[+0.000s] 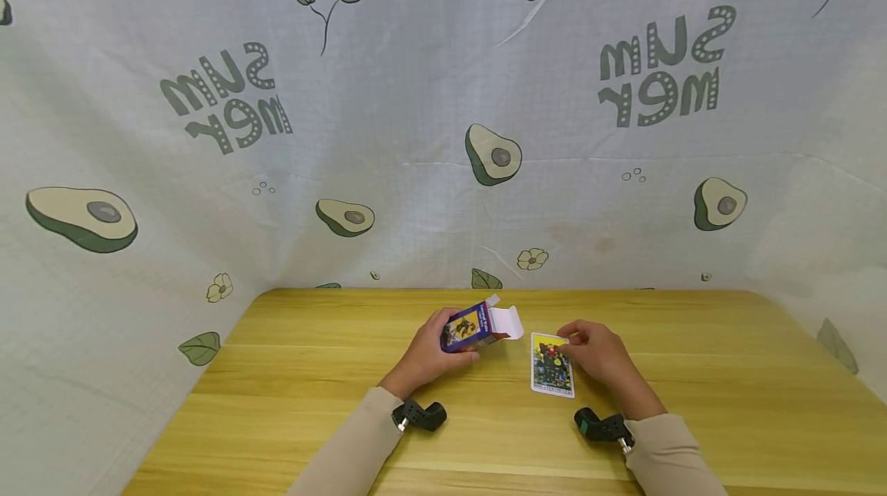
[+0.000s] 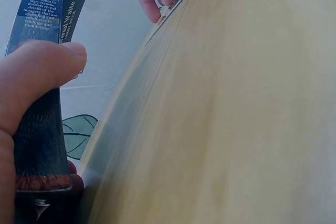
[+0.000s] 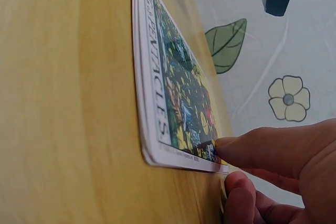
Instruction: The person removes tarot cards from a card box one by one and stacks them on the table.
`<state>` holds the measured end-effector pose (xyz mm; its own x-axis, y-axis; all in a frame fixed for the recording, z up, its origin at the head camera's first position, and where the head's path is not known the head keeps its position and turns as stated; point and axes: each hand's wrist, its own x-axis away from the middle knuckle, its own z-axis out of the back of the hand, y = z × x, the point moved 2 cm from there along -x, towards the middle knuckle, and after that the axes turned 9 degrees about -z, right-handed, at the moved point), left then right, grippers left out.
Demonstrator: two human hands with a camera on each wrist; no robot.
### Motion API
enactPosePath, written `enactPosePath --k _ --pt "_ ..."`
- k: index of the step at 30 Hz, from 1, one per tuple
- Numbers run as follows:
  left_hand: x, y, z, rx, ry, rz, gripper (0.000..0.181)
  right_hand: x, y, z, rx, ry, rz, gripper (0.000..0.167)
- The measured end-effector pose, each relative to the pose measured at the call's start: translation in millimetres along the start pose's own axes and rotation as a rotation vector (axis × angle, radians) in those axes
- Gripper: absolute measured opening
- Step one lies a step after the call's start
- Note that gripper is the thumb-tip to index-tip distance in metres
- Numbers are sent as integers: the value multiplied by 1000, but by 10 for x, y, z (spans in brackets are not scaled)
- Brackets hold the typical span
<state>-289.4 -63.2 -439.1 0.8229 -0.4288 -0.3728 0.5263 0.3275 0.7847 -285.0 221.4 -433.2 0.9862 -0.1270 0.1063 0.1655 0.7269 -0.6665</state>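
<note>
My left hand (image 1: 431,353) grips a dark blue tarot card box (image 1: 463,329), fingers and thumb around its sides. The box is tilted above the table, its white flaps (image 1: 507,322) open toward the right; the left wrist view shows its printed side (image 2: 39,17). A thin stack of tarot cards (image 1: 552,365) lies face up, with King of Pentacles on top (image 3: 181,82). At its far right edge, my right hand (image 1: 597,353) pinches the cards, thumb (image 3: 247,148) on the top face and curled fingers by the edge. Those fingertips are partly hidden.
Both hands work over a light wooden table (image 1: 312,419). A white cloth (image 1: 416,95) printed with avocados and leaves hangs behind the table and along its sides. Black wrist cameras (image 1: 424,416) sit on both wrists.
</note>
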Motion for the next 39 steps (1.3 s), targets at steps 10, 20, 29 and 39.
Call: enactPosePath --k 10,20,29,39 --pt "-33 -259 -59 -20 -3 5 69 -2 14 -6 6 3 0 30" --pt "-36 -256 -69 -11 -5 2 69 -15 34 2 14 2 7 31" --pt "-34 -263 -44 -18 1 -21 70 -22 23 21 -10 2 11 31" --pt "-43 -281 -53 -12 -1 -30 69 16 -96 75 -72 38 40 26"
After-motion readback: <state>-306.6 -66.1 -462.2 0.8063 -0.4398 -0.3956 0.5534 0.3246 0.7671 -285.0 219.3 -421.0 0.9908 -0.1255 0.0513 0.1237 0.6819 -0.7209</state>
